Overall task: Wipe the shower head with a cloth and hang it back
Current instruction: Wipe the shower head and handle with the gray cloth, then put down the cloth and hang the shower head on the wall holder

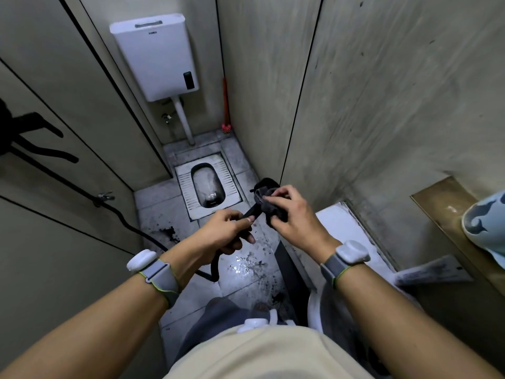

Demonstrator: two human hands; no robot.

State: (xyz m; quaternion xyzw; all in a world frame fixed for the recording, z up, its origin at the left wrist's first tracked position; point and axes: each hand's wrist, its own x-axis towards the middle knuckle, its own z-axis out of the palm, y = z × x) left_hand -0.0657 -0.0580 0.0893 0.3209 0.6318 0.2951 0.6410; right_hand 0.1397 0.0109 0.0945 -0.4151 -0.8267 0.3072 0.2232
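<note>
Wiping in hand: left hand (226,231) fingers clamped on shower head (266,184) handle, right hand (292,214) fingers pinching cloth (266,205) against it; rehanging next.

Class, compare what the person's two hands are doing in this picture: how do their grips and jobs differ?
The left hand grips the black shower head's handle, steadying it; the right hand presses a dark grey cloth against the head end. The left hand sits nearer the black hose; the right hand sits farther along. Both wear grey wristbands with white devices.
</note>
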